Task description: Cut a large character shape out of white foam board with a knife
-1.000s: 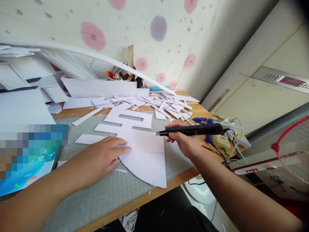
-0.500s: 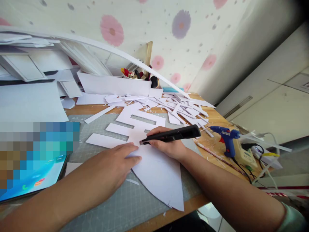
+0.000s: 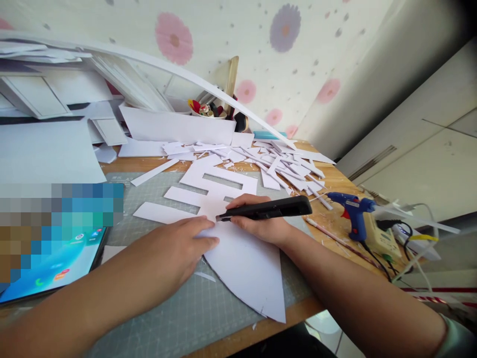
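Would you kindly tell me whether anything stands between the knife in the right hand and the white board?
Nothing visible: the knife appears to meet the white board, the left hand lying just beside the blade.

Beyond the left hand (image 3: 181,246) and right hand (image 3: 263,228), pale wallpaper (image 3: 223,25) carries pink and purple flowers (image 3: 173,39). Beneath them spreads a wooden table (image 3: 335,231); well right stands a white cabinet (image 3: 421,164), partly in shade.
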{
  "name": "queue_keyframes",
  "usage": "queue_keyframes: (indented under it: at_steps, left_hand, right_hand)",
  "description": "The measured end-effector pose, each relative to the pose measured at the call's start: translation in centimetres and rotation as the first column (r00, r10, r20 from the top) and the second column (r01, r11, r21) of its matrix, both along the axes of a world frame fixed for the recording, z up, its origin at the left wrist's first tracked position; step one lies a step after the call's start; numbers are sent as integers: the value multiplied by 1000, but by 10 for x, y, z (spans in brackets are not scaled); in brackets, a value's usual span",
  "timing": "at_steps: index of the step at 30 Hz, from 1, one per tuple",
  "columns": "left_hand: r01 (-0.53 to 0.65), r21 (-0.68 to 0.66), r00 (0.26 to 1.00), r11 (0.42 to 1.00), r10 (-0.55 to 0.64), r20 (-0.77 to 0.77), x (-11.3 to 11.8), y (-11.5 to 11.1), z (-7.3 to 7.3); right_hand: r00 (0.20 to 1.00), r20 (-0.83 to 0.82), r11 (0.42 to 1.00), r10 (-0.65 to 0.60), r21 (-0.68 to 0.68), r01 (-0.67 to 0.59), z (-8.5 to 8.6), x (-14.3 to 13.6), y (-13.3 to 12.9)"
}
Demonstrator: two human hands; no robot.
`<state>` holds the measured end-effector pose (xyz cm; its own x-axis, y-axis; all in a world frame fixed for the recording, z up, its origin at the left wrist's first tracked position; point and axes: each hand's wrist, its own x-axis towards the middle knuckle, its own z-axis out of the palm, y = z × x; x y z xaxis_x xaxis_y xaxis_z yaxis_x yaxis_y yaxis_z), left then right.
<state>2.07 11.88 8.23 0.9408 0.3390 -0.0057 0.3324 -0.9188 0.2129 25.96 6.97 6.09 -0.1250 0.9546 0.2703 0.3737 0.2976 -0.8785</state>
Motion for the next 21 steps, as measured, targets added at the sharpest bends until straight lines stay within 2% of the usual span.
queue_keyframes:
  at_steps: [8, 12, 21]
  left_hand:
    - [-24, -59, 999, 998, 26, 33, -3, 3, -3]
    - [-26, -33, 1000, 999, 26, -7, -4, 3, -4]
    - [0, 3, 998, 1000, 0, 67, -9, 3, -12]
  right_hand:
    - [994, 111, 999, 3, 42, -8, 2, 5, -2]
    - [992, 129, 999, -7, 43, 2, 2, 8, -5]
    - [991, 132, 1000, 12, 17, -14, 2, 14, -9]
